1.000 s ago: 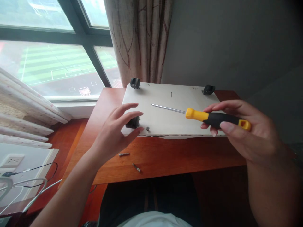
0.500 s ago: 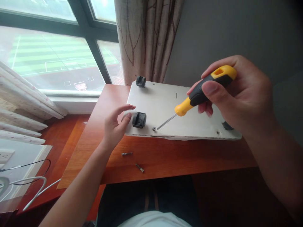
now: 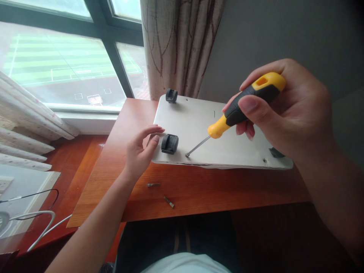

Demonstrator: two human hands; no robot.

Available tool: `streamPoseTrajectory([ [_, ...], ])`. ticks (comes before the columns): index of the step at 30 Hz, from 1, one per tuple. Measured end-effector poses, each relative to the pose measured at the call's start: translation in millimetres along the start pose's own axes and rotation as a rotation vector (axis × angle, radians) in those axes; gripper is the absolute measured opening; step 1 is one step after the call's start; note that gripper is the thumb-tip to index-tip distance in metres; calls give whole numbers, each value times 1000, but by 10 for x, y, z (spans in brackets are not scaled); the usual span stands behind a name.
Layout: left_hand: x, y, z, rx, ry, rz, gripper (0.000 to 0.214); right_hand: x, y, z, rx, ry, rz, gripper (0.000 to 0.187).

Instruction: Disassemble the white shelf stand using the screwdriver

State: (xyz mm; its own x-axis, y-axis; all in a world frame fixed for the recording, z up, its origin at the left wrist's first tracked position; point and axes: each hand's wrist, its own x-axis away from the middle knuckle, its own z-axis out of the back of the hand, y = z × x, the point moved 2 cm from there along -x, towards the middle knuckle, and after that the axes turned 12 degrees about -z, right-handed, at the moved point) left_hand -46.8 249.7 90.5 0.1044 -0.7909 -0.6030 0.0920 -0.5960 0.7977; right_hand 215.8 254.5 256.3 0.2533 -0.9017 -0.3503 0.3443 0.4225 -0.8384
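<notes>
Right hand [image 3: 287, 110] at 2 o'clock, fist closed around the yellow-black screwdriver [image 3: 244, 104]. Left hand [image 3: 139, 151] loosely spread at the left corner of the white board [image 3: 227, 140]. Board lies flat on the wooden desk [image 3: 227, 185]. Screwdriver slants down toward 8 o'clock, tip on a screw [image 3: 187, 155] near the board's front edge. Black caster [image 3: 170, 144] sits just at the screw's 9 o'clock. Two loose screws [image 3: 153, 184] lie on the desk at the caster's 6 o'clock.

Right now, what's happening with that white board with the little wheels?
A person's right hand holds a yellow and black screwdriver, its tip on a screw in the white board, which lies on a wooden table. The open left hand is at the board's corner beside a black wheel. Two loose screws lie on the table nearby.
</notes>
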Motion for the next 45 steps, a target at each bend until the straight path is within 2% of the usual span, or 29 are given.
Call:
streamPoseTrajectory([
  [8,16,-18,4,-16,0,-6,22,-52,-302,3,319,-107,120,42],
  [11,19,-14,4,-32,5,-5,21,-113,-400,-33,393,-122,112,48],
  [15,18,-3,-2,-51,-3,-12,21,-168,-520,-75,504,-210,92,37],
  [17,15,2,-6,-49,-9,-21,20,-190,-546,-75,508,-297,68,37],
  [19,12,5,-8,-47,-8,-21,20,-222,-538,-71,432,-342,42,44],
  [22,8,10,-12,-50,1,2,21,-280,-495,-88,297,-282,4,45],
  [25,5,20,-16,-55,2,8,22,-305,-499,-128,297,-219,-24,45],
  [31,4,26,-15,-75,-7,-8,21,-298,-584,-114,307,-243,-146,31],
  [35,1,29,-14,-71,-9,-18,21,-317,-547,-105,476,-147,-29,39],
  [37,2,24,-11,-65,-10,-24,20,-310,-537,-103,542,-135,19,35],
  [40,8,2,1,-74,-12,-18,20,-284,-535,-97,532,-221,38,26],
  [42,11,-10,6,-82,-13,-15,21,-272,-530,-102,502,-266,60,30],
  [45,9,-5,3,-65,-10,-13,21,-270,-524,-114,381,-199,42,32],
])
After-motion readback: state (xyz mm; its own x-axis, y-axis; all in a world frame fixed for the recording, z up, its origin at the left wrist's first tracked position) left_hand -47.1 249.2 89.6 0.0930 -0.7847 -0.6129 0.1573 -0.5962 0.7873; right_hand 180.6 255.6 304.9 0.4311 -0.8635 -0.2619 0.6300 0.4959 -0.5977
